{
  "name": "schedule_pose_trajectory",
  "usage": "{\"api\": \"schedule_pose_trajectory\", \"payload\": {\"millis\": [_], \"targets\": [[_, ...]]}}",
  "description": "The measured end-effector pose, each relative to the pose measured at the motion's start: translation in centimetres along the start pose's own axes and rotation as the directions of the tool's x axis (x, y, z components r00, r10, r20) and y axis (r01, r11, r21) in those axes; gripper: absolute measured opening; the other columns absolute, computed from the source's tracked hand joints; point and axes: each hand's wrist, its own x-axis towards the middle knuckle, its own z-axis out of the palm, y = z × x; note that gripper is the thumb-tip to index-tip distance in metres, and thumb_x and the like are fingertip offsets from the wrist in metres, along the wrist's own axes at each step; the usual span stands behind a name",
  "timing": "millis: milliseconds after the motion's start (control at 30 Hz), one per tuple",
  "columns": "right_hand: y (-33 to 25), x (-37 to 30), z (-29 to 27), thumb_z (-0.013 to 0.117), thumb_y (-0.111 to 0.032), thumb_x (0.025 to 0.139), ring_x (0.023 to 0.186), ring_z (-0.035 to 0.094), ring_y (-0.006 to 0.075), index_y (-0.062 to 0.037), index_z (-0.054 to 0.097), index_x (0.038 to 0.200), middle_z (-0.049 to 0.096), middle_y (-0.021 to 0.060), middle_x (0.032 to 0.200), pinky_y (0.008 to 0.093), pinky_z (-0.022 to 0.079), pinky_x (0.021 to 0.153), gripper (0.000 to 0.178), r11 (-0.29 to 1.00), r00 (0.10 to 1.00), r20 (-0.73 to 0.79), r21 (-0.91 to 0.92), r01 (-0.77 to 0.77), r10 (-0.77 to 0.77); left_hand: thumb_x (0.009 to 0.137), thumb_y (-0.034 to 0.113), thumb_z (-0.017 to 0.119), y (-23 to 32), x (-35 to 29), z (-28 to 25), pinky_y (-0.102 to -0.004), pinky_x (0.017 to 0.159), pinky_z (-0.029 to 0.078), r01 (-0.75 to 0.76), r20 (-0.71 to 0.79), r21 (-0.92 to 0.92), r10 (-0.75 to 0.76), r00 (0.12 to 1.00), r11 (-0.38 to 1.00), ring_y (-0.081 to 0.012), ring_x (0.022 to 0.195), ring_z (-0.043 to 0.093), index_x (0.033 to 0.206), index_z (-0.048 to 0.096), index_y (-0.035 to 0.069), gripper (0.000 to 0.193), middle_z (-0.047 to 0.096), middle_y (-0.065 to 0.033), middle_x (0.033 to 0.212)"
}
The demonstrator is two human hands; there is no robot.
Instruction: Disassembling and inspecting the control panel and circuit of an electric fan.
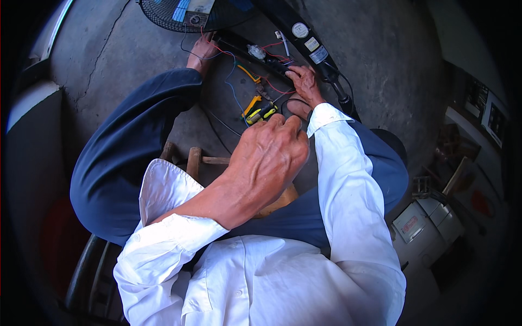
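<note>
My left hand (266, 155) is raised close to the camera over my lap. Its fingers curl down into a closed fist, and whatever they hold is hidden beneath it. Farther off, my right hand (305, 86) has its bent fingers on the end of an opened black fan housing (234, 41). Red and blue wires (234, 68) run out of the housing, and a clear plastic piece (256, 51) sits on it. Beside it lies the black fan pole (288, 22) with round and square stickers. Pliers with yellow-and-green handles (248, 72) and a yellow-and-black handled tool (262, 113) rest on the floor between my feet.
A round fan cage (163, 15) with blue blades lies at the top. My bare left foot (202, 53) is next to the housing. A wooden stool (194, 161) shows below my legs. White boxes (429, 220) stand at the right, on grey concrete floor (122, 54).
</note>
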Motion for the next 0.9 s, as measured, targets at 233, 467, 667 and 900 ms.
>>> {"api": "schedule_pose_trajectory", "payload": {"millis": [233,467,667,900], "targets": [[0.2,0.1,0.5,0.075,-0.027,0.085,0.103,0.064,0.0356,-0.0045,0.075,0.108,0.067,0.0212,0.104,0.0396,0.05,0.09,0.032,0.997,0.998,0.029,0.055,-0.063,0.061,0.07,0.004,0.068,0.0,0.0,-0.1,-0.0373,0.074,0.058,-0.001,0.007,0.008,0.001,1.0,1.0,-0.0276,0.089,0.066,0.086,0.069,-0.006,0.019,0.063,-0.0151,0.089],[0.7,0.0,1.5,0.077,-0.026,0.083,0.1,0.064,0.0352,-0.0047,0.075,0.107,0.067,0.0194,0.102,0.0396,0.051,0.089,0.032,0.986,0.993,0.008,0.123,-0.115,0.115,0.07,0.004,0.069,0.0,0.0,-0.1,-0.0374,0.076,0.058,0.001,0.011,0.006,-0.001,1.0,1.0,-0.0273,0.089,0.065,0.086,0.069,-0.006,0.019,0.063,-0.0156,0.089],[0.9,-0.3,2.2,0.077,-0.027,0.082,0.095,0.065,0.0304,-0.0072,0.074,0.106,0.068,0.0128,0.097,0.04,0.051,0.085,0.031,0.984,0.984,-0.015,0.032,-0.175,0.176,0.07,0.003,0.069,0.1,0.0,0.0,-0.0372,0.077,0.057,-0.004,0.014,-0.002,0.004,1.0,1.0,-0.0272,0.089,0.065,0.086,0.069,-0.006,0.018,0.063,-0.0156,0.089],[-0.8,-0.8,2.4,0.075,-0.024,0.084,0.088,0.065,0.0285,-0.0059,0.072,0.106,0.066,0.0114,0.092,0.0405,0.051,0.079,0.029,0.984,0.983,-0.048,0.004,-0.178,0.178,0.071,0.003,0.069,0.0,0.0,0.1,-0.0377,0.076,0.058,-0.003,0.043,0.007,0.003,0.999,1.0,-0.0272,0.089,0.065,0.086,0.069,-0.006,0.018,0.063,-0.0157,0.089]]}}
